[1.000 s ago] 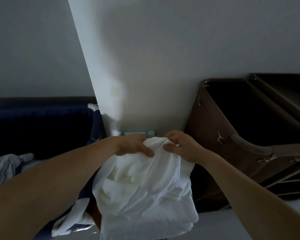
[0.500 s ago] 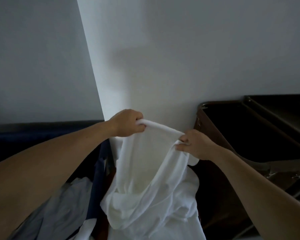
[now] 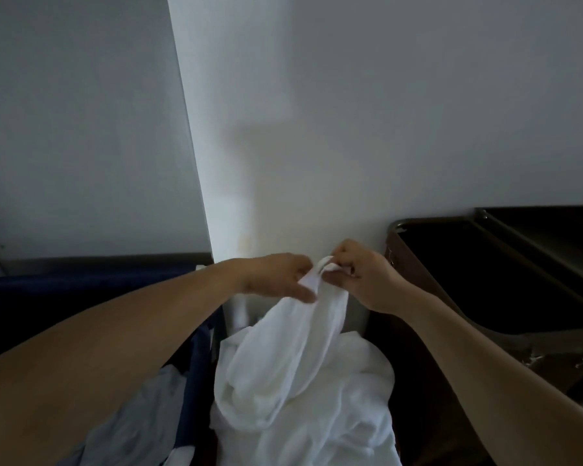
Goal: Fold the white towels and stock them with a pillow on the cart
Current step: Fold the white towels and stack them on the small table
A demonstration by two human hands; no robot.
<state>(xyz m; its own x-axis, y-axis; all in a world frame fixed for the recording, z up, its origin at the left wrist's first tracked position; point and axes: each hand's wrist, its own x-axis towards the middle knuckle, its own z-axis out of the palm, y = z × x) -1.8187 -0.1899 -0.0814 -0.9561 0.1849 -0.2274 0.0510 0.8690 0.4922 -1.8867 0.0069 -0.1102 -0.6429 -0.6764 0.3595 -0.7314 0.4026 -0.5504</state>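
A white towel (image 3: pixel 283 358) hangs in a loose loop from both of my hands in front of a white wall. My left hand (image 3: pixel 276 277) pinches its top edge from the left. My right hand (image 3: pixel 360 274) grips the same bunched edge from the right, so the two hands nearly touch. Below the hanging towel lies a crumpled heap of more white towels (image 3: pixel 357 415). No pillow is in view.
A brown cart bin (image 3: pixel 485 284) with a dark inside stands at the right against the wall. A dark blue linen bag (image 3: pixel 81 297) stands at the left, with grey-blue cloth (image 3: pixel 142 422) in it. A wall corner (image 3: pixel 196 163) rises straight ahead.
My hands have come together, bringing the two held parts of the towel's edge side by side. The towel now hangs as a narrower doubled loop.
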